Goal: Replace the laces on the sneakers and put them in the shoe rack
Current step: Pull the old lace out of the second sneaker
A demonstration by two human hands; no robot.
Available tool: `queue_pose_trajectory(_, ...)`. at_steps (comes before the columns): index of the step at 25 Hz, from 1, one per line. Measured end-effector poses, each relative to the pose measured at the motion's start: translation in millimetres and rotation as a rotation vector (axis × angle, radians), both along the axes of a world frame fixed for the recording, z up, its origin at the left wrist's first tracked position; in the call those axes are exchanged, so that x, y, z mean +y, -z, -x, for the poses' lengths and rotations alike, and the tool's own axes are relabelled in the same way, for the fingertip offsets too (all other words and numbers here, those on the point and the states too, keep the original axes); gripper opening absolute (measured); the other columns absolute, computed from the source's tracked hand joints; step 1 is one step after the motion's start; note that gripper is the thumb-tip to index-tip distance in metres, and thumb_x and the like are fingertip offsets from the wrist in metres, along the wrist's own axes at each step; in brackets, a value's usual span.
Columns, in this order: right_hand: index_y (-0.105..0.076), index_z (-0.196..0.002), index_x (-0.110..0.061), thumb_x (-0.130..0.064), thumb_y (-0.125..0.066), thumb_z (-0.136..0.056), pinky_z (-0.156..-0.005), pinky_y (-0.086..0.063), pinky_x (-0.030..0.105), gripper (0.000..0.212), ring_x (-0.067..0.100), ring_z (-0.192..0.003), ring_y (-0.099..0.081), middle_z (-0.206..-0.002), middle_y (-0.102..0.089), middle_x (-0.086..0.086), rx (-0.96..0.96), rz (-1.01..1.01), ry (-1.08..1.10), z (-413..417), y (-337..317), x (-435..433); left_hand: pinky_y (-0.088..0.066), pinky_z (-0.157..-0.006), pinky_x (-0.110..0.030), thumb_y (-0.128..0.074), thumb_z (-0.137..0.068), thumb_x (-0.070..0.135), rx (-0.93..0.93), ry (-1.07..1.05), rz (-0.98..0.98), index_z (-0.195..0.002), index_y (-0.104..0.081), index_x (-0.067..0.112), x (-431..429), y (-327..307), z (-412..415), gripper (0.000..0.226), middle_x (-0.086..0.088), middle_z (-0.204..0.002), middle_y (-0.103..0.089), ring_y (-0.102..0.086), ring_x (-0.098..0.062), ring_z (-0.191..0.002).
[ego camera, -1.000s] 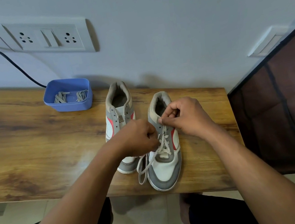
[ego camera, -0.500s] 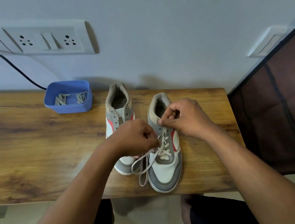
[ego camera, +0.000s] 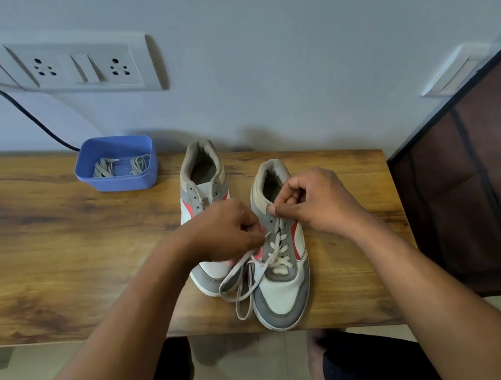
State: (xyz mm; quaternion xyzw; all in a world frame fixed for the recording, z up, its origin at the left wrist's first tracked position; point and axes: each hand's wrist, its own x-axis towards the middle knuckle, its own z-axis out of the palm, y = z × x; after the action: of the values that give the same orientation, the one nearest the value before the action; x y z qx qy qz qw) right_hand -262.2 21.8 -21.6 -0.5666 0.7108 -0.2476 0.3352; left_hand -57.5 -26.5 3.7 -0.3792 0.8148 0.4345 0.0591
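A person works both hands over a half-laced sneaker (ego camera: 285, 291) at the near edge of the table (ego camera: 53, 258), close to its right corner. The left hand (ego camera: 226, 231) is curled, pinching the lace (ego camera: 241, 278) beside the middle eyelets. The right hand (ego camera: 315, 202) seems to pinch a strand at the top ones.

The sneaker's long axis runs from near edge to wall, toe towards the person. A second sneaker (ego camera: 202, 171), unlaced, lies parallel just to its left.

Two spare laces (ego camera: 123, 167) sit in a blue tub (ego camera: 118, 176) by the wall. The old lace is probably coming out, so the next move is to draw it free of the lower eyelets. The shoe rack (ego camera: 482, 182) stands off the right edge.
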Motion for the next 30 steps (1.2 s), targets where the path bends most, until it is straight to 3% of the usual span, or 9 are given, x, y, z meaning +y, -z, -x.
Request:
queue_pose_trajectory(6, -0.076, -0.077, -0.027, -0.03, -0.086, -0.085, -0.06, -0.053, 0.031, 0.013, 0.001, -0.059, -0.059, -0.067, -0.068, -0.011, 0.069, 0.022, -0.042, -1, -1, -3, -0.061, -0.067, -0.043, -0.064, -0.092, 0.018, -0.113, 0.109, -0.2, -0.071, -0.07, 0.011, 0, -5, -13, 0.023, -0.014, -0.076, -0.074, -0.071, -0.028, -0.064)
queue_pose_trajectory(9, -0.075, -0.087, -0.03, -0.032, -0.082, -0.089, -0.066, -0.055, 0.033, 0.007, 0.004, -0.069, -0.062, -0.077, -0.068, -0.011, 0.118, 0.101, -0.1, -5, -4, -5, -0.054, -0.052, -0.025, -0.065, -0.096, 0.022, -0.233, 0.104, -0.224, -0.078, -0.073, 0.013, -2, -10, -16, 0.021, -0.008, -0.077, -0.076, -0.069, -0.019, -0.058)
queue_pose_trajectory(12, -0.077, -0.105, -0.032, -0.025, -0.081, -0.089, -0.071, -0.057, 0.033, 0.017, 0.004, -0.076, -0.065, -0.082, -0.068, -0.012, 0.055, 0.194, -0.091, -7, -7, -3, -0.051, -0.05, -0.02, -0.067, -0.097, 0.029, -0.292, 0.125, -0.259, -0.089, -0.077, 0.012, 0, -15, -16, 0.021, 0.0, -0.078, -0.078, -0.071, -0.017, -0.058)
queue_pose_trajectory(15, -0.077, -0.088, -0.031, -0.032, -0.081, -0.089, -0.068, -0.057, 0.033, 0.004, 0.002, -0.075, -0.066, -0.08, -0.072, -0.014, 0.087, 0.169, 0.068, -1, -12, 1, -0.052, -0.058, -0.022, -0.069, -0.094, 0.029, -0.106, -0.027, 0.124, -0.088, -0.077, 0.02, -2, -9, -11, 0.013, 0.005, -0.079, -0.076, -0.068, -0.005, -0.062)
queue_pose_trajectory(17, -0.075, -0.076, -0.029, -0.035, -0.082, -0.088, -0.065, -0.053, 0.032, 0.015, 0.005, -0.071, -0.066, -0.074, -0.072, -0.013, 0.162, 0.037, 0.115, 2, -14, 4, -0.045, -0.063, -0.022, -0.073, -0.089, 0.03, 0.112, -0.16, 0.398, -0.095, -0.076, 0.028, -1, -5, -3, 0.007, 0.015, -0.086, -0.07, -0.058, 0.007, -0.067)
queue_pose_trajectory(18, -0.074, -0.073, -0.027, -0.035, -0.082, -0.088, -0.064, -0.054, 0.033, 0.019, 0.009, -0.069, -0.068, -0.071, -0.072, -0.011, 0.156, -0.045, 0.117, 1, -15, 6, -0.043, -0.065, -0.022, -0.074, -0.088, 0.029, 0.201, -0.183, 0.446, -0.102, -0.074, 0.031, -1, -2, 0, 0.015, 0.017, -0.093, -0.067, -0.054, 0.009, -0.07)
queue_pose_trajectory(20, -0.075, -0.07, -0.02, -0.034, -0.082, -0.088, -0.068, -0.059, 0.042, 0.024, 0.02, -0.066, -0.071, -0.067, -0.074, -0.002, 0.099, -0.18, 0.121, -4, -15, 7, -0.047, -0.071, -0.024, -0.074, -0.086, 0.024, 0.261, -0.142, 0.454, -0.117, -0.07, 0.037, -2, 7, 6, 0.034, 0.015, -0.11, -0.061, -0.052, 0.004, -0.075)
queue_pose_trajectory(23, -0.075, -0.07, -0.011, -0.031, -0.079, -0.085, -0.072, -0.062, 0.048, 0.025, 0.021, -0.06, -0.066, -0.071, -0.076, 0.006, 0.114, -0.249, 0.126, -9, -17, 8, -0.051, -0.073, -0.031, -0.07, -0.091, 0.021, 0.149, -0.08, 0.473, -0.131, -0.065, 0.041, 0, 18, 12, 0.045, 0.009, -0.119, -0.057, -0.056, -0.006, -0.086)
queue_pose_trajectory(30, -0.072, -0.072, -0.001, -0.023, -0.078, -0.085, -0.075, -0.064, 0.049, 0.027, 0.03, -0.068, -0.075, -0.065, -0.074, 0.012, -0.045, -0.293, 0.16, -13, -7, 8, -0.055, -0.069, -0.045, -0.079, -0.083, 0.011, 0.248, -0.192, 0.51, -0.12, -0.075, 0.032, -3, 36, 17, 0.043, 0.002, -0.098, -0.054, -0.058, -0.019, -0.084)
